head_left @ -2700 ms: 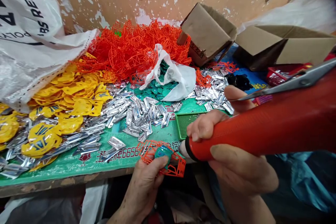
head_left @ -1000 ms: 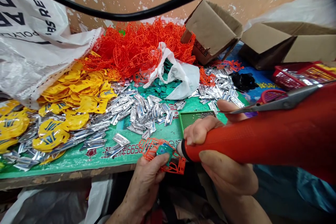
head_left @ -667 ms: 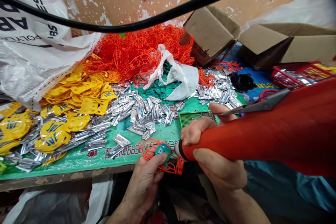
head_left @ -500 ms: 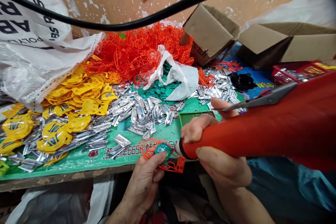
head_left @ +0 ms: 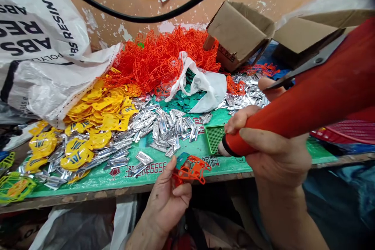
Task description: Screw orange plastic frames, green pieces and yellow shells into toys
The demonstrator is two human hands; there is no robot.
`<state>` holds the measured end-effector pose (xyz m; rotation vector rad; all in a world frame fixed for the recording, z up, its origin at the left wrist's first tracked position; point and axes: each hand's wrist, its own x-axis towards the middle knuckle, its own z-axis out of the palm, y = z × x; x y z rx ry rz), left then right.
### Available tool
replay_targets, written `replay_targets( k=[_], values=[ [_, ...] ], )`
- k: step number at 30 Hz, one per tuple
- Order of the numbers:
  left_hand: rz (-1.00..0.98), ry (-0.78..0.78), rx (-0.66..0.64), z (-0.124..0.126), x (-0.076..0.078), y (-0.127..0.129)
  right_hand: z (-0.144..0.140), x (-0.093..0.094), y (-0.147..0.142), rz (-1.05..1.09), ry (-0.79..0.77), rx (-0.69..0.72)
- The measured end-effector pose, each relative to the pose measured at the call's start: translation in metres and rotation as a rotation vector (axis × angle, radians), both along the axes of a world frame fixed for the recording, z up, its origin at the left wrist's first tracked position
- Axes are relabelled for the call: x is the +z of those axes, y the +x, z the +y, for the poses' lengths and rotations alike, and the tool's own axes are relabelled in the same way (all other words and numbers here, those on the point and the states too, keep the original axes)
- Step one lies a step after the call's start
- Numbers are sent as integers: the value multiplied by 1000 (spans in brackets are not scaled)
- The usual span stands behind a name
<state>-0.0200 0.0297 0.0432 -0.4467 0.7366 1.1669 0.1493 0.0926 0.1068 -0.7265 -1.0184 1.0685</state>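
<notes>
My left hand pinches a small orange lattice piece with a teal part at its back, held over the front edge of the green bench top. My right hand grips a thick red power screwdriver with a metal lever along its top. The tool's tip is lifted off the orange piece and hangs just above a small green perforated tray. A black cable arcs overhead.
The bench holds a heap of orange lattice pieces, yellow shield-shaped parts, several silver foil parts, a white plastic bag over teal parts, a big white resin sack, cardboard boxes and a red basket.
The screwdriver has lifted up and to the right, off the orange piece. My left hand has turned the piece and pulled it slightly back. The camera view has shifted.
</notes>
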Motion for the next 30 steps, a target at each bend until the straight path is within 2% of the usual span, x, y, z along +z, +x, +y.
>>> replay_targets(
  k=[9,18,22,25,30],
  values=[
    [-43,-64,89,4,13,4,5,-12,1,-56,-3,0],
    [-61,-76,97,6,11,7,8,-14,9,-76,22,-28],
    [7,-90,96,5,10,7,8,-14,12,-75,22,-70],
    [131,-36,41,3,5,8,11,-16,16,-89,21,-102],
    [313,43,39,1,-4,11,17,-18,28,-122,54,-163]
  ],
)
